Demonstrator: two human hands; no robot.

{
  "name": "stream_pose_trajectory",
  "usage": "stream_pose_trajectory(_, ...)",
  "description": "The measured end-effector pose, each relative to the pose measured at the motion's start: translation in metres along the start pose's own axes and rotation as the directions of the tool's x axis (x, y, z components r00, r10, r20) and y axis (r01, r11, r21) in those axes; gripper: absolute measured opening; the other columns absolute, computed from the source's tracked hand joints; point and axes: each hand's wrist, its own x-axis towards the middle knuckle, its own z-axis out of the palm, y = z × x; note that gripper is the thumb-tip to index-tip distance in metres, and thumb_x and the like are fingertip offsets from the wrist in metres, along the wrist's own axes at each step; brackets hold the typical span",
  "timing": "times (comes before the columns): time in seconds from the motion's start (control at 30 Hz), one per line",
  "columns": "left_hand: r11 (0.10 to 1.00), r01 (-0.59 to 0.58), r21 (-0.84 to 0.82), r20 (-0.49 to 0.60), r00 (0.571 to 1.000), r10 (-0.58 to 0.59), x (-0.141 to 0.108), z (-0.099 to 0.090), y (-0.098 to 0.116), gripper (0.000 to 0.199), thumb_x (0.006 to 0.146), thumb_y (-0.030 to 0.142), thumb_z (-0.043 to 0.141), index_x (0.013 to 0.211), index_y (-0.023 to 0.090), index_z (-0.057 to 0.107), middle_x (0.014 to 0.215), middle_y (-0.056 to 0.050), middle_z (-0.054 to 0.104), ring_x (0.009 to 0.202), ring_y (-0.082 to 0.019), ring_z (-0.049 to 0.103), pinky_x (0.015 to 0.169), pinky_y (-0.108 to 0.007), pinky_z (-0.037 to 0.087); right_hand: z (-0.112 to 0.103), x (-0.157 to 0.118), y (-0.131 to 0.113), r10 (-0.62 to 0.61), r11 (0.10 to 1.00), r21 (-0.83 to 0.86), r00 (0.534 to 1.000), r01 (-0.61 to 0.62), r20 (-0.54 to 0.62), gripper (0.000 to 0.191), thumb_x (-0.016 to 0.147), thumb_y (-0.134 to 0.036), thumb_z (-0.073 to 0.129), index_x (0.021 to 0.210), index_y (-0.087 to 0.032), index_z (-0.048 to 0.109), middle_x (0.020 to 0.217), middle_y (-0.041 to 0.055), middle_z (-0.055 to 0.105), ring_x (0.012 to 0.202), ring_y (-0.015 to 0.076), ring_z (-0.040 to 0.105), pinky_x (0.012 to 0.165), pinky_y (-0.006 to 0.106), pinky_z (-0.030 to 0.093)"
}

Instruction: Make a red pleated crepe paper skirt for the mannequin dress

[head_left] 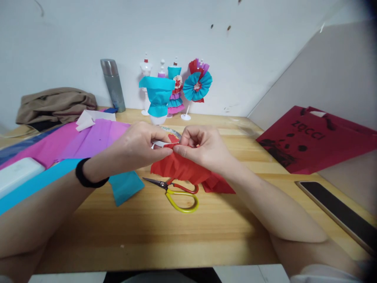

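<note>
Both hands meet over the middle of the table, pinching the top edge of a gathered strip of red crepe paper. My left hand, with a black band on its wrist, is closed on the paper's left end, where a narrow white strip also shows. My right hand pinches the same edge close beside it, fingertips nearly touching the left ones. The paper hangs down in pleats toward the right. Below it lie scissors with one red and one yellow handle. Behind the hands a roll of tape is partly hidden.
Several small dress forms in crepe paper, one with a blue rosette, stand by the wall near a grey flask. Purple paper, a blue piece and brown cloth lie left. A red bag and phone are right.
</note>
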Motion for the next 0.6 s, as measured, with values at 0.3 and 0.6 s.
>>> stream_pose_trajectory(0.3, 0.996, 0.089, -0.034, 0.023, 0.996, -0.088, 0.004, 0.001, 0.001, 0.017, 0.073, 0.028, 0.060, 0.062, 0.015, 0.064, 0.055, 0.003, 0.053, 0.052, -0.008, 0.039, 0.047, -0.020, 0.029, 0.000, 0.001, 0.003, -0.018, 1.000, -0.010, 1.000, 0.018, 0.004, 0.034, 0.075, -0.031, 0.072, 0.055, -0.021, 0.045, 0.050, -0.0045, 0.043, 0.047, 0.0081, 0.036, 0.046, 0.026, 0.023)
stream_pose_trajectory(0.6, 0.992, 0.097, -0.084, -0.003, 0.995, -0.097, 0.005, -0.004, 0.001, 0.020, 0.074, 0.030, 0.059, 0.060, 0.016, 0.061, 0.053, 0.004, 0.049, 0.053, -0.008, 0.039, 0.046, -0.019, 0.028, -0.014, -0.001, -0.013, 0.029, 0.999, -0.032, 0.996, -0.026, 0.090, 0.028, 0.070, -0.022, 0.075, 0.056, -0.020, 0.052, 0.050, -0.0038, 0.047, 0.047, 0.0084, 0.039, 0.047, 0.026, 0.027)
